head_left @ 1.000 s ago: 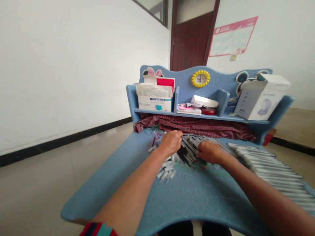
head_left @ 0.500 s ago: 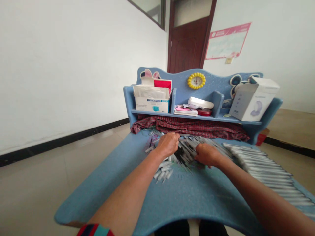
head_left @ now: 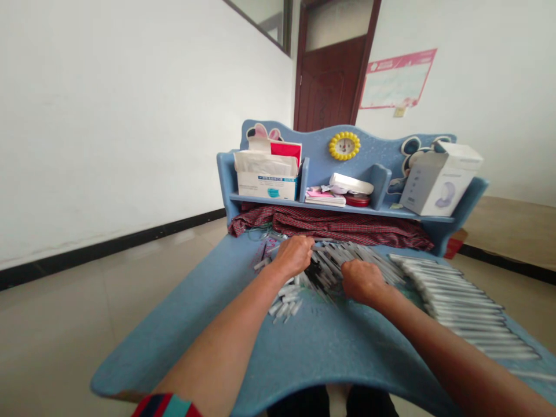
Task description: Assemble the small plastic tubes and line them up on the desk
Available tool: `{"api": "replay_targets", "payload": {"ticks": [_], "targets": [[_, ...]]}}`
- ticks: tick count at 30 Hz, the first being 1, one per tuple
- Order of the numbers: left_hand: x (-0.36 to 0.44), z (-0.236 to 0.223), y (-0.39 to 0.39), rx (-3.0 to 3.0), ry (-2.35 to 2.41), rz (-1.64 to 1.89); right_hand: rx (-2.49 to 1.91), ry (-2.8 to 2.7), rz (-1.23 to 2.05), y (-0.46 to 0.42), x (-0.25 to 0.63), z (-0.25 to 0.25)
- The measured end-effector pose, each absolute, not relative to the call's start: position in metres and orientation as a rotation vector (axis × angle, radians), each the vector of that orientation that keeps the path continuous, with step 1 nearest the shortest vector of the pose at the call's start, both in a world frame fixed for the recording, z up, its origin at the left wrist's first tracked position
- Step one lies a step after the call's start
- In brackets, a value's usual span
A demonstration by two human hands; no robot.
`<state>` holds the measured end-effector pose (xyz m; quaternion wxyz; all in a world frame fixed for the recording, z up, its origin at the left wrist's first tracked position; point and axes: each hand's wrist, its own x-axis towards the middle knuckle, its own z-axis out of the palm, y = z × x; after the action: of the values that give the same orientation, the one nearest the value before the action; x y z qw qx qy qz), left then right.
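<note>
My left hand (head_left: 295,255) is closed above the left side of a pile of thin grey and black pen-like sticks (head_left: 328,262). On the pile's right side my right hand (head_left: 361,281) is closed too, fingers curled down. What either hand grips is hidden behind the fingers. Short whitish tubes, like pen caps (head_left: 286,301), lie loose below and left of my left hand. A long row of grey-white pens (head_left: 464,304), side by side, covers the right part of the blue desk (head_left: 313,347).
Behind the pile lies a folded red checked cloth (head_left: 330,225). The desk's raised shelf holds a mask box (head_left: 267,184), papers (head_left: 325,198), a round red tin (head_left: 357,200) and a white box (head_left: 441,179). A yellow-rimmed clock (head_left: 344,146) is on the backboard.
My right hand has shifted slightly left and its fingers are more tightly curled. My left hand has barely moved. The view has turned a little to the right.
</note>
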<state>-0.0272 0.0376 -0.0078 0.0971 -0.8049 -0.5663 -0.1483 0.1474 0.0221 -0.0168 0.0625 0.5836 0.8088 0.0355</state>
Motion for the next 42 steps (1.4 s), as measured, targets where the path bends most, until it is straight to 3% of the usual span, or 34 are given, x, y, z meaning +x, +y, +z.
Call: {"api": "replay_targets", "payload": {"ticks": [15, 42], "targets": [[-0.029, -0.010, 0.039, -2.383, -1.704, -0.425, 1.773, 2.430, 0.186, 0.021, 0.152, -0.018], [-0.027, -0.007, 0.037, -2.392, -1.780, -0.400, 1.884, 2.851, -0.109, 0.017, 0.221, -0.004]]}}
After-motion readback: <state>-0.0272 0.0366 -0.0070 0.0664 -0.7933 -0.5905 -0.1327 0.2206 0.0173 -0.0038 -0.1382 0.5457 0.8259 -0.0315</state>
